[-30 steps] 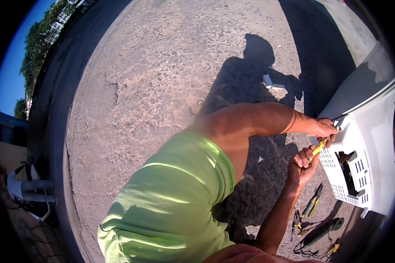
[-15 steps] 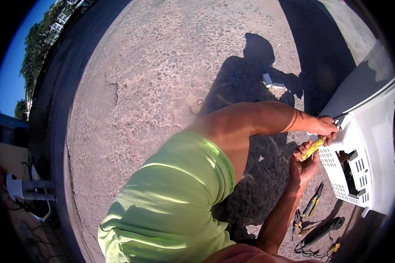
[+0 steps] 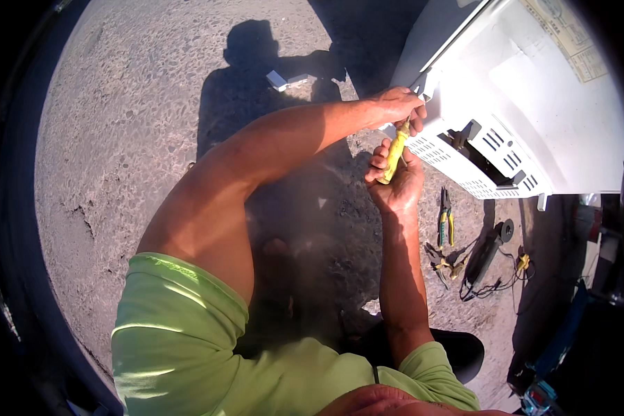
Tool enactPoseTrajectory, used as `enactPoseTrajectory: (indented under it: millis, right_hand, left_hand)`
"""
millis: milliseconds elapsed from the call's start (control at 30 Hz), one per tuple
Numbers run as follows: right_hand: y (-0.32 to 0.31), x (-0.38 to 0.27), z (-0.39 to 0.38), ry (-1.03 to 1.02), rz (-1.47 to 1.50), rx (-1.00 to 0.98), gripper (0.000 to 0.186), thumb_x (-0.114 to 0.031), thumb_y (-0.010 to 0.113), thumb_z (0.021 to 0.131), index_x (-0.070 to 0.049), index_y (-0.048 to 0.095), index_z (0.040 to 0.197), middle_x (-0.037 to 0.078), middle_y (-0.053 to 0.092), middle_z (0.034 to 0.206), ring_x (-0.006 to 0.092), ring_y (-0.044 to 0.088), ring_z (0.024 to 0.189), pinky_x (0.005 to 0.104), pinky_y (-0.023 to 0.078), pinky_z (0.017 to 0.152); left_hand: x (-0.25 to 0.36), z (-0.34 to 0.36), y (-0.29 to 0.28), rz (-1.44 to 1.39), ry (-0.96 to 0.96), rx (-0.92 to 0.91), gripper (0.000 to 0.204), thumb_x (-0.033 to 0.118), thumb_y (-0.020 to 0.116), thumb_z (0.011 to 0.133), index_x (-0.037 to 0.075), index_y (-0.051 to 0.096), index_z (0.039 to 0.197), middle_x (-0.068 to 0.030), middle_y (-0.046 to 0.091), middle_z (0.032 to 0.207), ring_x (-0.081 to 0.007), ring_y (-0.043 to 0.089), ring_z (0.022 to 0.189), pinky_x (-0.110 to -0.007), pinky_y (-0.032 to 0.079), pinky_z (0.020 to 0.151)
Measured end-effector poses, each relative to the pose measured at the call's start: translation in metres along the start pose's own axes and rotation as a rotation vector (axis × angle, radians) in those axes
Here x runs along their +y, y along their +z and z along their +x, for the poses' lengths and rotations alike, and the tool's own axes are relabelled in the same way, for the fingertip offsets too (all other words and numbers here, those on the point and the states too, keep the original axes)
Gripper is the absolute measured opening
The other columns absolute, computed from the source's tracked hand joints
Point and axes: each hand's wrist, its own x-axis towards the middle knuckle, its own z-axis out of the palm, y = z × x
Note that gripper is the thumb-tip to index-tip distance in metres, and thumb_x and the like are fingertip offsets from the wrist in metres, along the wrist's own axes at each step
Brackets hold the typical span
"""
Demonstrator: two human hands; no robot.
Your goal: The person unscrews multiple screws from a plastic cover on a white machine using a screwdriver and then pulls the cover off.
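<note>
My right hand [image 3: 398,182] is closed around the yellow handle of a screwdriver [image 3: 394,161], which points up toward the corner of a large white appliance [image 3: 457,90]. At that corner, my left hand [image 3: 399,107] has its fingers bent in around the screwdriver's front end. Whether those fingers grip the shaft, the appliance edge or a small part is hidden. Beside my hands, the appliance's slotted panel [image 3: 437,154] has a dark rectangular opening [image 3: 484,161] with parts inside.
Right of my right forearm lie green-and-yellow pliers [image 3: 446,218], a second pair of pliers [image 3: 437,262] and a dark angle grinder [image 3: 487,255] with its cord. Small white pieces [image 3: 277,80] lie on the rough ground in my shadow. Dark items stand at the right edge.
The view has swung right, so the appliance and tools sit further left in it. My hands remain at the appliance corner, and the screwdriver now looks more upright.
</note>
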Motion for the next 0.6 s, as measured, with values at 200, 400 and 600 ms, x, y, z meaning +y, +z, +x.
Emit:
enactPoseTrajectory:
  millis: [200, 400, 600]
  right_hand:
    - [-0.006, -0.01, -0.011, -0.052, 0.274, 0.075, 0.031, -0.032, 0.059, 0.095, -0.005, 0.06, 0.11, 0.007, 0.058, 0.094, 0.0161, 0.056, 0.075, 0.0256, 0.048, 0.063]
    - [-0.015, -0.016, -0.009, 0.043, 0.121, -0.03, 0.033, -0.031, 0.056, 0.092, -0.003, 0.06, 0.109, 0.006, 0.056, 0.091, 0.0151, 0.054, 0.072, 0.0247, 0.046, 0.059]
    - [-0.014, -0.013, -0.006, -0.091, 0.05, 0.1, 0.036, -0.026, 0.056, 0.095, -0.003, 0.055, 0.123, 0.009, 0.059, 0.097, 0.0205, 0.057, 0.084, 0.0336, 0.051, 0.075]
  left_hand:
    - [0.004, 0.014, 0.018, 0.008, -0.004, -0.009, 0.036, 0.033, 0.046, 0.105, 0.0, 0.062, 0.103, -0.0133, 0.071, 0.09, -0.0214, 0.071, 0.08, -0.034, 0.055, 0.07]
    - [0.002, -0.007, 0.014, 0.082, -0.03, -0.007, 0.04, 0.041, 0.058, 0.1, 0.002, 0.064, 0.105, -0.0091, 0.069, 0.091, -0.0178, 0.066, 0.082, -0.033, 0.052, 0.07]
    - [0.01, -0.041, 0.01, 0.461, -0.122, -0.109, 0.047, 0.046, 0.06, 0.098, 0.001, 0.063, 0.113, -0.0068, 0.066, 0.096, -0.0156, 0.061, 0.086, -0.032, 0.048, 0.066]
